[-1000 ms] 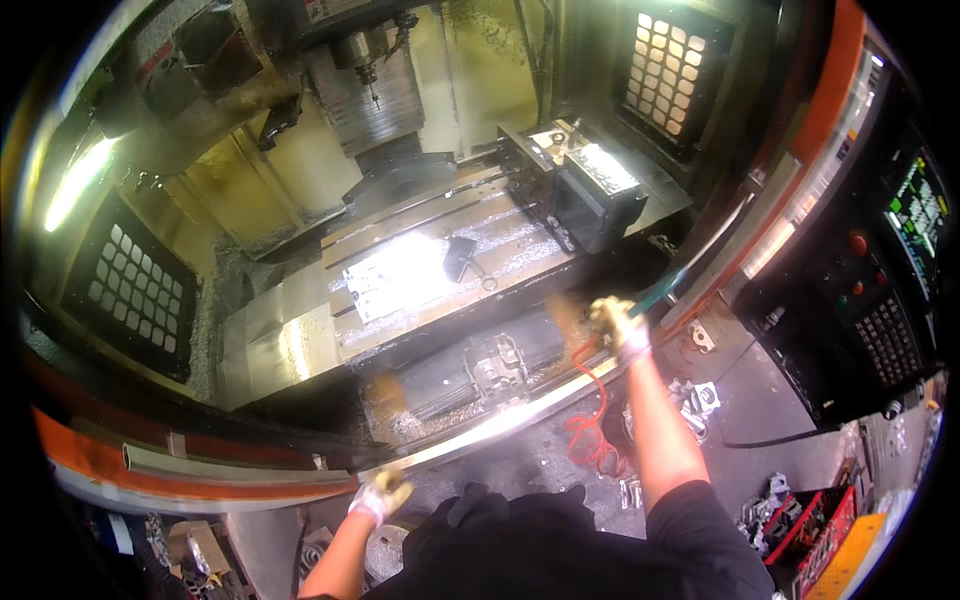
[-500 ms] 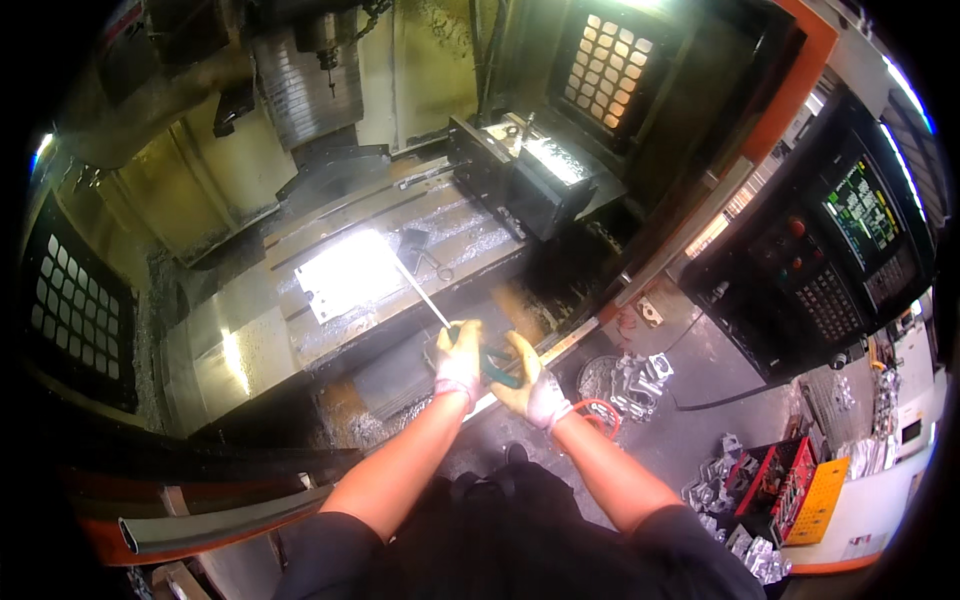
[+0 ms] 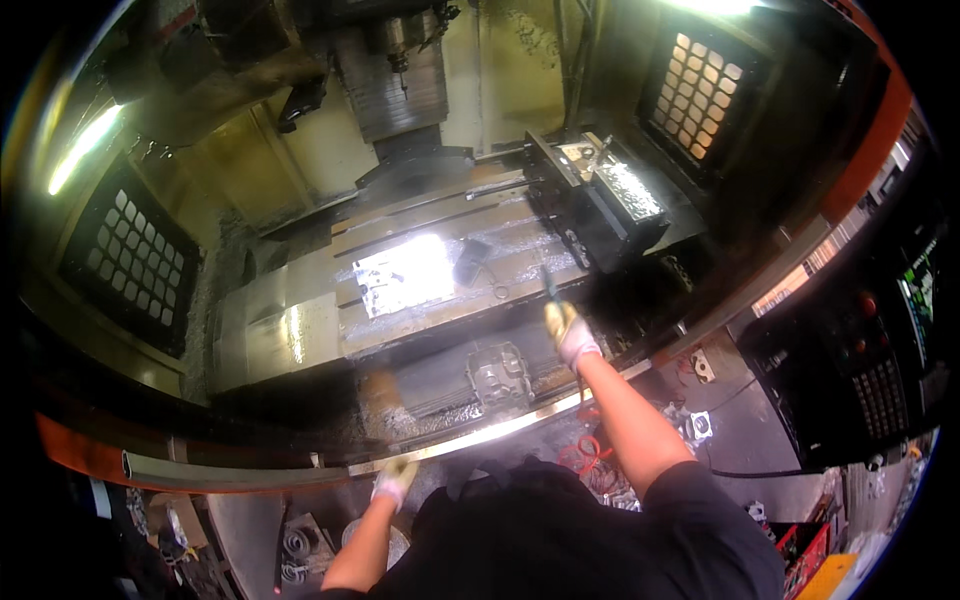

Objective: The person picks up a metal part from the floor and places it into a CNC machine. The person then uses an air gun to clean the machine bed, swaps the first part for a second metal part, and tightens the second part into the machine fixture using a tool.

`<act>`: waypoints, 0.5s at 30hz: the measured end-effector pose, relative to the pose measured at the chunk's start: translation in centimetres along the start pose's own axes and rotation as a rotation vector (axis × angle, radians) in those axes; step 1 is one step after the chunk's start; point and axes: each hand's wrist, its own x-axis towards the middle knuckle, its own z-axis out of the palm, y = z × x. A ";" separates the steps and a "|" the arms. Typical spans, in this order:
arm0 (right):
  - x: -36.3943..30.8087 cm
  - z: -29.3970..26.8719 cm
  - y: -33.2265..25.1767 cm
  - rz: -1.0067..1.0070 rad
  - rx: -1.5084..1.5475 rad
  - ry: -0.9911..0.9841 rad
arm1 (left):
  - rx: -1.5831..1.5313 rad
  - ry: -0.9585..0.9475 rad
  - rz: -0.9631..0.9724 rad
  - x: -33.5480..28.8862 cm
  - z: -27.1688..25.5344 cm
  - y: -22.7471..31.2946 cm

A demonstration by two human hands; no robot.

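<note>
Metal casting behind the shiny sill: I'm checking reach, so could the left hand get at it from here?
Probably yes. The gloved left hand is by the shiny sill; the metal casting sits just past it, to the right, with nothing visible covering it.

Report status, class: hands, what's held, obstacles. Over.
Right gloved hand: gripping slender dark-green tool. Left gloved hand: at shiny metal sill. Possible obstacle: dark rectangular block on grey slotted metal table.

The right hand (image 3: 570,335) partly hides a tool (image 3: 551,289); the lower edge crops a crate (image 3: 808,570).
</note>
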 end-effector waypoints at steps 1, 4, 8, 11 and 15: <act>0.9 -0.3 -2.5 0.188 0.180 -0.052 | -0.076 0.039 -0.229 -1.9 0.4 -7.4; 2.4 -2.6 -3.3 0.232 0.154 -0.244 | 0.000 -0.009 -0.598 -10.8 0.3 -12.8; 4.4 -1.2 -3.1 0.239 0.225 -0.200 | 0.068 -0.015 -1.039 -19.6 2.5 -24.0; 4.4 -0.3 -4.3 0.198 0.228 -0.366 | 0.045 0.148 -0.946 -23.6 5.2 -28.4; 4.3 -0.5 -6.9 0.355 0.123 -0.332 | 0.016 0.036 -0.800 -20.0 3.1 -14.6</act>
